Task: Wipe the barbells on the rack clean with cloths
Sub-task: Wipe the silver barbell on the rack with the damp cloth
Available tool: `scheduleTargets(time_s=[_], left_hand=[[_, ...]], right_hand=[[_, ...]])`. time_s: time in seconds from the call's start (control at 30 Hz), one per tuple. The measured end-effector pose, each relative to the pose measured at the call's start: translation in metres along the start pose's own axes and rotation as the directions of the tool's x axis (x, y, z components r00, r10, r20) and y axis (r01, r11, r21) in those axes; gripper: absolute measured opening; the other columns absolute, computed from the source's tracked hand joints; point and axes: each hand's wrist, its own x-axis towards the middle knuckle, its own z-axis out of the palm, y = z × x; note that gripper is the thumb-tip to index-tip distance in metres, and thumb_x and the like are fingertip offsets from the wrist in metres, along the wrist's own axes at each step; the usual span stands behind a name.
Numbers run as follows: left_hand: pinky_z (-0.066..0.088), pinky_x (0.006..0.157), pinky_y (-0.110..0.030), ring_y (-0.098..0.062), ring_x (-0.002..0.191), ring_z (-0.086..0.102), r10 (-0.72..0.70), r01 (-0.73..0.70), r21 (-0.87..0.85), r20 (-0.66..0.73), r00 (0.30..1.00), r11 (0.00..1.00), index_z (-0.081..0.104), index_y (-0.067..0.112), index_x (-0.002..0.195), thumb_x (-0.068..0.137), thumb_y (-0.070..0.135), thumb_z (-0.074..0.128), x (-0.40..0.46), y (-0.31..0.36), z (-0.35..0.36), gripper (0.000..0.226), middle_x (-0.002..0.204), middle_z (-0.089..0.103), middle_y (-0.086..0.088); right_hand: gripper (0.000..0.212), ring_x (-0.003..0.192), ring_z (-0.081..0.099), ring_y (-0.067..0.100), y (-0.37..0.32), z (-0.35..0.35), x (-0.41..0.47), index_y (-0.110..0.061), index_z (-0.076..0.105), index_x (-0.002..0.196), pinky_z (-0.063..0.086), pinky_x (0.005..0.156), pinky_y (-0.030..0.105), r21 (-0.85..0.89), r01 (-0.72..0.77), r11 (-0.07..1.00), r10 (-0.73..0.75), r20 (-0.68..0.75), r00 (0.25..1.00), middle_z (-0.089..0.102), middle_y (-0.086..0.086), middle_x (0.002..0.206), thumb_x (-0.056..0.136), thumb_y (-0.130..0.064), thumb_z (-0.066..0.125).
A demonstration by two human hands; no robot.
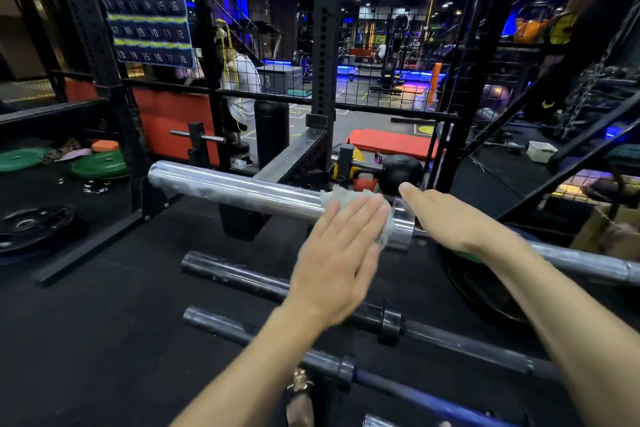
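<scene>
Flat left hand (341, 253) presses cloth (349, 199) on chrome barbell (235, 189), right hand (446, 215) fingers released, over black gym floor (114, 340).

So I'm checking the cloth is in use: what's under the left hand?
A pale cloth lies under the left hand, pressed on the chrome barbell sleeve. The hand covers most of it; only its edges show.

Glossy chrome metal barbell sleeve (235, 189) — crumpled pale cloth (346, 199) — duller dark metal bars (239, 276) below
</scene>
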Motion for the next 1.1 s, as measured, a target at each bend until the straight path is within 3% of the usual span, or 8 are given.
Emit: scheduleTargets(time_s=[0.17,0.23,0.33,0.47,0.73,0.87,0.93,1.1], left_hand=[[0.02,0.125,-0.042,-0.022,0.14,0.05,-0.287,0.295,0.053,-0.129,0.949,0.954,0.063,0.01,0.136,0.106,0.024,0.038,0.003,-0.073,-0.032,0.042,0.143,0.061,-0.004],[0.02,0.125,-0.048,-0.022,0.137,0.052,-0.418,0.43,0.025,-0.191,0.888,0.902,0.068,0.011,0.13,0.106,0.026,0.036,0.007,-0.07,-0.032,0.043,0.136,0.065,-0.002],[0.023,0.124,-0.049,-0.019,0.136,0.05,-0.261,0.258,-0.038,-0.113,0.959,0.965,0.066,0.012,0.133,0.103,0.021,0.043,0.013,-0.016,-0.009,0.039,0.138,0.063,0.0],[0.02,0.126,-0.048,-0.013,0.146,0.041,-0.043,0.043,-0.023,0.003,0.999,0.999,0.057,0.014,0.144,0.103,0.02,0.045,0.007,-0.008,-0.006,0.043,0.151,0.054,0.003],[0.026,0.123,-0.05,-0.018,0.129,0.057,-0.181,0.183,0.011,-0.095,0.979,0.983,0.071,0.017,0.127,0.101,0.018,0.05,0.018,-0.016,-0.004,0.033,0.13,0.068,0.004],[0.031,0.12,-0.051,-0.017,0.139,0.051,-0.016,0.023,0.072,-0.092,0.996,0.997,0.065,0.018,0.136,0.103,0.021,0.058,0.011,-0.011,0.003,0.034,0.143,0.061,0.004],[0.031,0.12,-0.051,-0.017,0.138,0.052,0.003,0.008,0.164,-0.068,0.998,0.986,0.066,0.021,0.136,0.105,0.027,0.054,0.01,-0.032,-0.006,0.033,0.142,0.061,0.005],[0.018,0.126,-0.045,-0.017,0.141,0.047,-0.35,0.371,0.13,-0.159,0.923,0.919,0.066,0.023,0.134,0.108,0.029,0.045,0.006,-0.056,-0.024,0.035,0.141,0.062,0.004]], right_hand=[[0.066,0.134,0.042,0.047,0.0,-0.005,0.005,0.016,0.038,0.139,0.031,0.113,0.049,0.106,-0.118,0.987,0.108,0.093,0.99,0.046,0.035,0.139,0.11,-0.039,0.017],[0.068,0.127,0.051,0.045,0.003,-0.003,0.01,0.012,0.055,0.131,0.03,0.116,0.051,0.124,-0.14,0.982,0.12,0.153,0.981,0.061,0.033,0.119,0.108,-0.039,0.014],[0.073,0.095,0.069,0.035,0.004,0.0,0.019,-0.001,0.071,0.098,0.039,0.111,0.044,0.115,-0.154,0.981,0.126,0.217,0.968,0.077,0.009,0.078,0.104,-0.041,0.009],[0.066,0.086,0.073,0.037,0.006,0.0,0.024,-0.005,0.065,0.104,0.042,0.108,0.046,0.142,-0.158,0.977,0.12,0.244,0.962,0.077,0.011,0.075,0.106,-0.042,0.01],[0.042,0.087,0.075,0.036,-0.002,-0.009,0.02,-0.014,0.066,0.101,0.037,0.059,0.029,0.038,-0.141,0.989,0.122,0.322,0.939,0.078,0.012,0.081,0.099,-0.027,0.026],[0.046,0.082,0.076,0.027,0.0,-0.007,0.019,-0.013,0.066,0.107,0.046,0.064,0.025,0.117,-0.141,0.983,0.108,0.245,0.963,0.077,0.007,0.108,0.105,-0.037,0.027],[0.048,0.108,0.069,0.018,0.007,-0.008,0.014,-0.023,0.065,0.122,0.046,0.088,0.03,0.184,-0.026,0.983,0.01,0.086,0.996,0.065,-0.004,0.133,0.105,-0.056,0.034],[0.064,0.103,0.064,0.004,0.031,-0.002,0.002,-0.038,0.063,0.117,0.05,0.097,0.034,0.15,0.27,0.951,-0.272,-0.009,0.962,0.065,-0.017,0.116,0.073,-0.084,0.061]])
